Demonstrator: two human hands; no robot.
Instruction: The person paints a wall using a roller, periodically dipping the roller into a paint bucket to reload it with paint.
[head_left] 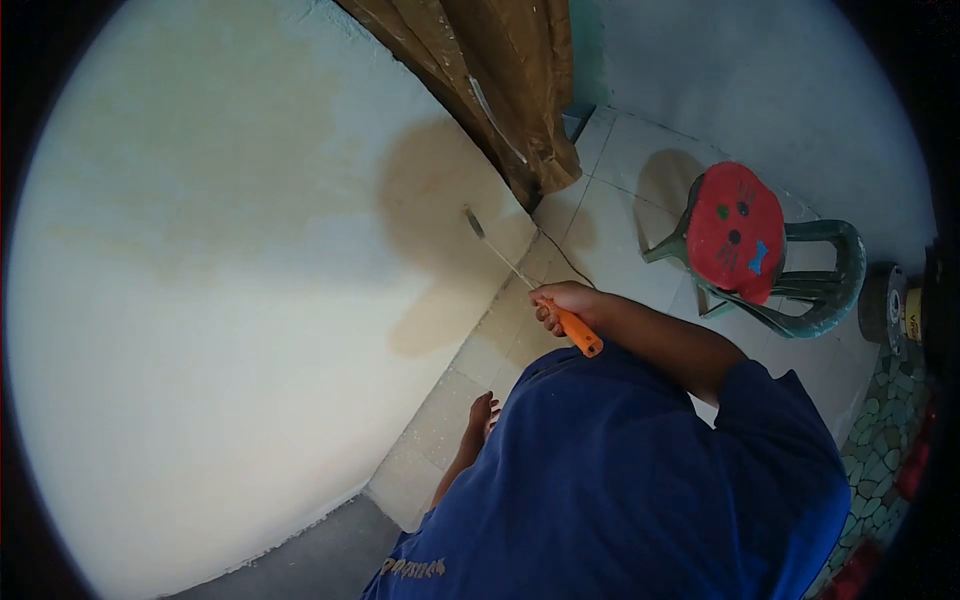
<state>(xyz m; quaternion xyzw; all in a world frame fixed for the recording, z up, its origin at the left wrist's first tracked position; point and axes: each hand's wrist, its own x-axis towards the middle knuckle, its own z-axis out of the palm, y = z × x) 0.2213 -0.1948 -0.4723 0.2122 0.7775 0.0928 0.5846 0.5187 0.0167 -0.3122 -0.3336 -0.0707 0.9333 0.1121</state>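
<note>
My right hand (566,303) is closed around the orange handle of a thin-rodded tool (578,333), which looks like a small paint roller. Its slim metal rod reaches up and left to a small dark head at the pale wall (250,330). I cannot make out the head's exact shape, or whether it touches the surface. Low beside my blue shirt (640,480), my left hand (484,411) hangs near the wall's foot. Its fingers are partly visible, apart and loosely bent, with nothing seen in them. Shadows fall across the wall around the tool's head.
A brown curtain (510,80) hangs at the wall's far end. To the right stands a green plastic chair (830,300) with a red cat-face cushion (735,235). Beyond it are a dark round container (882,310) and pebble-patterned flooring (875,440). A thin cable (568,258) lies on the tiles.
</note>
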